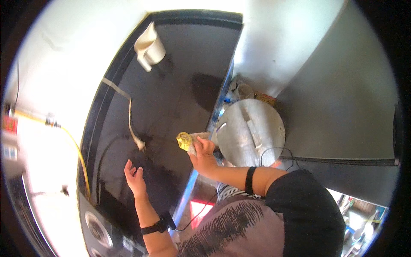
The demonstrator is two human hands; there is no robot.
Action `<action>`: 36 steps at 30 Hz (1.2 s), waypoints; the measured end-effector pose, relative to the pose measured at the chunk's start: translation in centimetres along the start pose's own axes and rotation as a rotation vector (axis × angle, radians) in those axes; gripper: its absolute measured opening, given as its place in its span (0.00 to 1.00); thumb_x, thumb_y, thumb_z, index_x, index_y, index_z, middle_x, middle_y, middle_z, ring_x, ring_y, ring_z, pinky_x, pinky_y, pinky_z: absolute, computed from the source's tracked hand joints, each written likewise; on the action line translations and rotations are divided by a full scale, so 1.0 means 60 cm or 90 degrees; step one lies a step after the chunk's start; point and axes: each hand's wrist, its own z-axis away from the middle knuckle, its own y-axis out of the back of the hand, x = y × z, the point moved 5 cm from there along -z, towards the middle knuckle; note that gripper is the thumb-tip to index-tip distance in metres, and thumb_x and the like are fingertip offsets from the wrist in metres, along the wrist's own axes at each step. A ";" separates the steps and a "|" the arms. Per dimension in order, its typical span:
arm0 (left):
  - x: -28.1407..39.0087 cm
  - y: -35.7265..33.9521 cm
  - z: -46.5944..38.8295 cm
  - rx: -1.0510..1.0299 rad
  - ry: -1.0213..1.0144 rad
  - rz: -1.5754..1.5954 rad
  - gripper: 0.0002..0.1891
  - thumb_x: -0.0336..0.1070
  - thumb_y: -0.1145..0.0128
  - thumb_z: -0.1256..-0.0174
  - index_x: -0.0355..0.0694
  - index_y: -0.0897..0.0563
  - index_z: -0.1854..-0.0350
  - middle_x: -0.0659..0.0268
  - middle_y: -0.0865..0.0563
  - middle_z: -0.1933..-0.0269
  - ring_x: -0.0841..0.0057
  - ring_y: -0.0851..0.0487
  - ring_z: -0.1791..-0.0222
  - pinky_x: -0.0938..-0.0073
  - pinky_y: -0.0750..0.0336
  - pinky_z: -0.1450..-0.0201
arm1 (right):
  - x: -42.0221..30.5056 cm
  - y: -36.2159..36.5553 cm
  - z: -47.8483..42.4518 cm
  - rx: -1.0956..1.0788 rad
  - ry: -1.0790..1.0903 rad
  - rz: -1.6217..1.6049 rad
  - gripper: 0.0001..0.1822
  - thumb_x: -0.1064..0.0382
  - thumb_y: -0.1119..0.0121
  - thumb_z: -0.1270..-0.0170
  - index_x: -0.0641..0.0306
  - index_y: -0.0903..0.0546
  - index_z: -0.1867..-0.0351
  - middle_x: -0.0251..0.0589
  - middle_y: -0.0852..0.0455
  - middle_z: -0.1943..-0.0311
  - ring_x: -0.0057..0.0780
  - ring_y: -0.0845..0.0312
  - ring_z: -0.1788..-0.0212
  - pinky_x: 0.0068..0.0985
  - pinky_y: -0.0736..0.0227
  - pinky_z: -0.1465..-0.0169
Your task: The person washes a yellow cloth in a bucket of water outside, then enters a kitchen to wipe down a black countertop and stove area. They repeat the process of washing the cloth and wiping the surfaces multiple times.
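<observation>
My right hand (204, 157) grips a folded greyish cloth (192, 144) with a crumpled yellow part at its left end, over the front edge of a dark countertop (179, 96). Over the same counter, my left hand (134, 178) is held with its fingers apart and nothing in it. Just beyond the left hand, a pale cable with a plug end (138, 143) lies on the surface. Farther back stands a cream plastic jug (152, 49) with a handle.
A round metal lid (252, 131) with a strap handle is right of the counter, beside a large dark panel (337, 96). A yellow hose (75, 144) runs down at the left towards a black appliance with round metal parts (99, 228). A thin black cable hangs near my left wrist.
</observation>
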 end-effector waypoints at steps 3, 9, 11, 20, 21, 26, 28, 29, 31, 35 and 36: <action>-0.025 0.085 0.099 0.038 0.060 0.056 0.21 0.26 0.47 0.43 0.37 0.29 0.44 0.63 0.24 0.46 0.78 0.26 0.54 0.78 0.32 0.49 | -0.053 -0.037 0.095 -0.093 0.030 -0.048 0.23 0.62 0.40 0.47 0.61 0.32 0.50 0.53 0.45 0.41 0.56 0.51 0.42 0.43 0.52 0.38; -0.075 0.244 0.290 0.131 0.171 0.194 0.17 0.34 0.49 0.38 0.38 0.27 0.46 0.62 0.17 0.57 0.80 0.21 0.63 0.80 0.29 0.55 | -0.168 -0.106 0.295 -0.437 0.109 -0.106 0.25 0.65 0.44 0.47 0.59 0.34 0.45 0.58 0.51 0.40 0.59 0.56 0.40 0.48 0.57 0.36; -0.079 0.288 0.347 0.175 0.150 0.219 0.18 0.35 0.48 0.37 0.38 0.27 0.46 0.62 0.17 0.56 0.79 0.20 0.62 0.79 0.28 0.55 | -0.202 -0.129 0.352 -0.526 0.159 -0.115 0.26 0.68 0.43 0.48 0.60 0.34 0.45 0.57 0.49 0.41 0.58 0.54 0.41 0.46 0.55 0.37; -0.174 0.408 0.637 0.508 0.257 0.368 0.15 0.31 0.48 0.40 0.37 0.24 0.50 0.63 0.17 0.60 0.81 0.22 0.64 0.80 0.29 0.56 | -0.338 -0.232 0.576 -0.660 0.212 -0.141 0.31 0.70 0.43 0.50 0.54 0.37 0.42 0.52 0.50 0.42 0.57 0.52 0.44 0.44 0.51 0.40; -0.182 0.407 0.672 0.543 0.274 0.368 0.15 0.31 0.48 0.40 0.37 0.24 0.51 0.63 0.17 0.60 0.81 0.21 0.64 0.80 0.29 0.56 | -0.342 -0.241 0.600 -0.656 0.190 -0.158 0.31 0.70 0.43 0.50 0.53 0.36 0.42 0.50 0.49 0.43 0.56 0.51 0.45 0.43 0.51 0.40; -0.218 0.391 0.816 0.685 0.340 0.382 0.13 0.32 0.48 0.40 0.37 0.23 0.53 0.64 0.16 0.61 0.82 0.21 0.65 0.81 0.29 0.57 | -0.379 -0.294 0.713 -0.632 0.291 -0.190 0.34 0.75 0.38 0.55 0.47 0.34 0.44 0.46 0.45 0.45 0.49 0.48 0.45 0.35 0.43 0.42; -0.220 0.379 0.869 0.751 0.373 0.405 0.13 0.32 0.47 0.40 0.38 0.23 0.53 0.64 0.16 0.61 0.82 0.21 0.65 0.82 0.29 0.57 | -0.385 -0.293 0.741 -0.634 0.388 -0.284 0.33 0.73 0.39 0.57 0.49 0.33 0.45 0.46 0.41 0.47 0.48 0.44 0.47 0.38 0.45 0.44; -0.222 0.376 0.882 0.770 0.378 0.411 0.13 0.32 0.47 0.40 0.38 0.23 0.53 0.64 0.16 0.61 0.82 0.21 0.65 0.82 0.29 0.58 | -0.380 -0.304 0.752 -0.654 0.453 -0.325 0.32 0.75 0.40 0.58 0.51 0.31 0.46 0.45 0.39 0.48 0.47 0.42 0.47 0.37 0.44 0.44; -0.227 0.373 0.886 0.781 0.378 0.428 0.13 0.32 0.47 0.40 0.38 0.23 0.53 0.64 0.16 0.61 0.82 0.21 0.64 0.82 0.29 0.58 | -0.319 -0.368 0.779 -0.960 0.379 -0.257 0.25 0.72 0.41 0.53 0.55 0.26 0.49 0.45 0.35 0.49 0.46 0.37 0.50 0.36 0.40 0.44; -0.244 0.371 0.908 0.794 0.368 0.433 0.13 0.33 0.47 0.39 0.38 0.23 0.53 0.64 0.16 0.61 0.82 0.21 0.64 0.81 0.29 0.57 | -0.258 -0.328 0.797 -1.404 0.676 0.061 0.20 0.67 0.41 0.49 0.61 0.24 0.51 0.45 0.29 0.51 0.43 0.34 0.49 0.33 0.38 0.44; -0.242 0.374 0.905 0.797 0.371 0.433 0.13 0.33 0.47 0.39 0.38 0.23 0.52 0.65 0.16 0.61 0.82 0.21 0.64 0.81 0.29 0.57 | -0.251 -0.299 0.773 -1.406 0.658 -0.075 0.20 0.67 0.41 0.49 0.62 0.24 0.51 0.44 0.28 0.53 0.43 0.34 0.48 0.33 0.38 0.44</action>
